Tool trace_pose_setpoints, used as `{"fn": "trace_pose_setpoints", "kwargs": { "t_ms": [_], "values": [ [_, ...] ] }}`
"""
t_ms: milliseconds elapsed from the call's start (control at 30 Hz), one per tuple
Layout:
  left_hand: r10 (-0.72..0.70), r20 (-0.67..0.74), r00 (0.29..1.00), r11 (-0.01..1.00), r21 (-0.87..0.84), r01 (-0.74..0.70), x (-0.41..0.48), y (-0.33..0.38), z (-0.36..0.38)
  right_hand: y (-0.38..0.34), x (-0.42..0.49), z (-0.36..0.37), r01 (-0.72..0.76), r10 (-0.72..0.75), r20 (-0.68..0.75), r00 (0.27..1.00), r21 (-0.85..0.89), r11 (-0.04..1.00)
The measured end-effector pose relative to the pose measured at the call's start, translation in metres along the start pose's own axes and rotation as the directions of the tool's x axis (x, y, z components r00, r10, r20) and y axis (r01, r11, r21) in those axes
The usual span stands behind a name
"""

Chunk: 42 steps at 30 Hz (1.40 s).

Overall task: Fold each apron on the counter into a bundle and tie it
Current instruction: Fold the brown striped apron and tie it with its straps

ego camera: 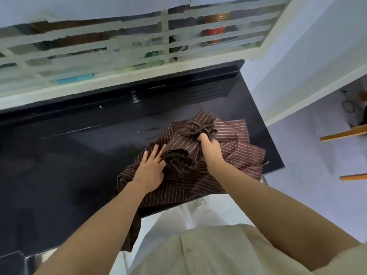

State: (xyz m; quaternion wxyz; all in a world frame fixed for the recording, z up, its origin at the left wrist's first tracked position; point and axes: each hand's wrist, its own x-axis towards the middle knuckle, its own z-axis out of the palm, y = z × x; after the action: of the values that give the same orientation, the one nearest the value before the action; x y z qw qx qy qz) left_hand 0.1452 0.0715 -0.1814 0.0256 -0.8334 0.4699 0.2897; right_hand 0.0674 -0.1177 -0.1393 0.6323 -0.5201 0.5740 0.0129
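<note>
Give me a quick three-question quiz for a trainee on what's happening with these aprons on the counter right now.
1. True or false: the left hand lies with straight fingers on the loose striped cloth.
2. The right hand grips the bundle by: A) the tied strap on top, B) its lower end, C) nothing, it only hovers.
3. Short answer: over which edge of the black counter does the loose striped cloth hang?

Key: 1 true; 2 A; 3 the near edge, on the person's side.
</note>
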Motion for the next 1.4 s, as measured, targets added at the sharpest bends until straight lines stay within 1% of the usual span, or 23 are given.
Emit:
{"fn": "trace_pose_setpoints", "kwargs": {
  "t_ms": [67, 100, 167, 233, 300, 400, 433, 500, 533, 567, 633, 733, 767, 867, 900, 967, 1033, 1100, 1167, 1200, 1267, 1300, 1400],
  "values": [
    [0.007, -0.027, 1.000, 0.998, -0.064, -0.009, 0.000, -0.002, -0.002, 0.004, 0.006, -0.002, -0.073, 0.073, -0.006, 0.997, -0.034, 0.997],
    [-0.010, -0.082, 0.997, 0.995, -0.101, 0.001, -0.003, -0.002, -0.004, 0.006, 0.007, -0.003, -0.107, 0.107, -0.002, 0.994, -0.047, 0.993],
    [-0.117, -0.278, 0.953, 0.982, -0.175, 0.070, -0.015, 0.000, -0.005, 0.010, 0.009, -0.005, -0.137, 0.137, -0.005, 0.991, -0.059, 0.989],
    [-0.275, -0.497, 0.823, 0.955, -0.242, 0.173, -0.038, 0.001, -0.001, 0.008, 0.008, -0.003, -0.137, 0.138, 0.021, 0.990, -0.068, 0.988],
    [-0.433, -0.588, 0.683, 0.899, -0.341, 0.276, -0.065, 0.003, 0.008, 0.002, 0.006, 0.002, -0.105, 0.108, 0.031, 0.994, -0.093, 0.990],
    [-0.640, -0.531, 0.555, 0.768, -0.464, 0.442, -0.106, 0.010, 0.028, -0.006, 0.003, 0.019, 0.016, -0.005, 0.050, 0.999, -0.210, 0.977],
    [-0.710, -0.470, 0.525, 0.703, -0.516, 0.489, -0.115, 0.013, 0.035, -0.008, 0.002, 0.023, 0.061, -0.048, 0.059, 0.997, -0.248, 0.967],
    [-0.846, -0.246, 0.473, 0.508, -0.639, 0.577, -0.130, 0.022, 0.048, -0.009, -0.002, 0.031, 0.135, -0.113, 0.088, 0.990, -0.310, 0.941],
    [-0.871, -0.129, 0.474, 0.438, -0.642, 0.629, -0.134, 0.026, 0.054, -0.007, -0.002, 0.032, 0.165, -0.145, 0.085, 0.986, -0.325, 0.931],
    [-0.871, -0.040, 0.489, 0.408, -0.612, 0.678, -0.138, 0.031, 0.061, -0.005, -0.003, 0.032, 0.190, -0.171, 0.085, 0.982, -0.344, 0.919],
    [-0.855, 0.038, 0.518, 0.413, -0.554, 0.723, -0.139, 0.043, 0.070, 0.003, -0.005, 0.029, 0.220, -0.198, 0.097, 0.975, -0.380, 0.898],
    [-0.850, -0.010, 0.527, 0.458, -0.510, 0.728, -0.134, 0.052, 0.070, 0.012, -0.006, 0.023, 0.210, -0.191, 0.089, 0.978, -0.469, 0.858],
    [-0.864, -0.044, 0.501, 0.443, -0.538, 0.717, -0.132, 0.054, 0.068, 0.012, -0.006, 0.021, 0.200, -0.184, 0.082, 0.979, -0.494, 0.846],
    [-0.937, -0.142, 0.320, 0.315, -0.740, 0.594, -0.132, 0.052, 0.049, 0.013, -0.004, 0.018, 0.201, -0.177, 0.096, 0.980, -0.473, 0.858],
    [-0.943, -0.192, 0.271, 0.316, -0.771, 0.553, -0.132, 0.048, 0.040, 0.012, -0.005, 0.018, 0.208, -0.176, 0.111, 0.978, -0.449, 0.869],
    [-0.912, -0.343, 0.227, 0.411, -0.750, 0.519, -0.129, 0.040, 0.023, 0.009, -0.006, 0.019, 0.208, -0.167, 0.133, 0.977, -0.407, 0.890],
    [-0.824, -0.506, 0.253, 0.550, -0.610, 0.571, -0.121, 0.027, 0.008, 0.005, -0.007, 0.022, 0.202, -0.159, 0.140, 0.977, -0.381, 0.902],
    [-0.755, -0.536, 0.378, 0.635, -0.454, 0.625, -0.112, 0.010, 0.002, 0.001, -0.007, 0.024, 0.193, -0.154, 0.133, 0.979, -0.370, 0.909],
    [-0.758, -0.385, 0.527, 0.647, -0.339, 0.682, -0.106, -0.003, 0.004, -0.001, -0.007, 0.026, 0.183, -0.147, 0.127, 0.981, -0.359, 0.915],
    [-0.787, -0.262, 0.559, 0.617, -0.319, 0.719, -0.105, -0.007, 0.007, -0.001, -0.006, 0.027, 0.180, -0.145, 0.124, 0.982, -0.357, 0.917],
    [-0.834, -0.078, 0.546, 0.535, -0.351, 0.768, -0.103, -0.015, 0.013, -0.002, -0.004, 0.028, 0.166, -0.136, 0.107, 0.985, -0.359, 0.918],
    [-0.844, -0.089, 0.530, 0.524, -0.350, 0.776, -0.102, -0.016, 0.014, -0.003, -0.004, 0.029, 0.159, -0.134, 0.093, 0.987, -0.359, 0.920],
    [-0.835, -0.312, 0.454, 0.543, -0.329, 0.772, -0.096, -0.013, 0.010, -0.008, -0.004, 0.031, 0.171, -0.164, 0.047, 0.985, -0.321, 0.932]
  ]
}}
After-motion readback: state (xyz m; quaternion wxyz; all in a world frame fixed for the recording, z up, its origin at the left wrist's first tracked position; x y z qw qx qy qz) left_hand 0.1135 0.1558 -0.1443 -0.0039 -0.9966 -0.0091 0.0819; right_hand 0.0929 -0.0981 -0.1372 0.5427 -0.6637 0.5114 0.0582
